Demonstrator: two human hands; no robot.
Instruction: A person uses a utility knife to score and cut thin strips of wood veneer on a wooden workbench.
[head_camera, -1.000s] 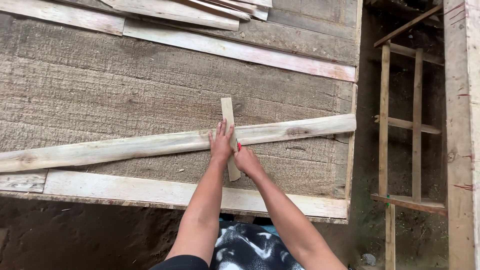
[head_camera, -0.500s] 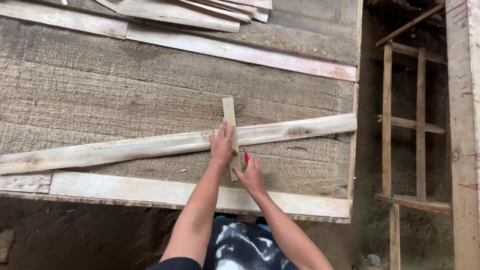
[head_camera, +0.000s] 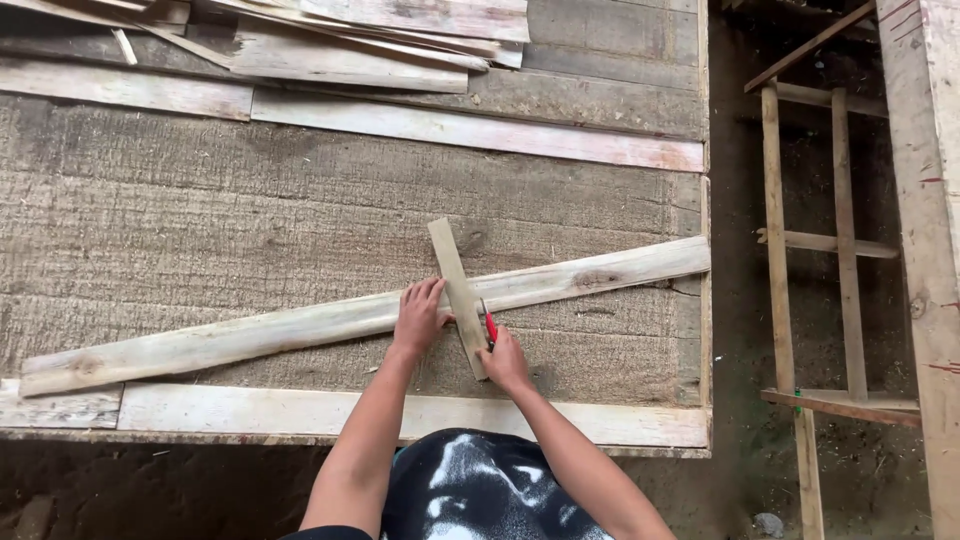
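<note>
A long pale wooden board lies slanted across a rough wooden work surface. A short narrow wood strip lies across it, almost upright in the view. My left hand presses flat on the board, its fingers against the strip's left side. My right hand grips a red pencil with its tip against the strip's right edge, near the lower end.
A pile of several boards lies at the far edge of the work surface. A flat pale plank runs along the near edge. To the right stand a wooden ladder-like frame over bare ground and a thick post.
My right hand has slid down along the strip's right edge toward me with the pencil. My left hand stays on the board beside the strip.
</note>
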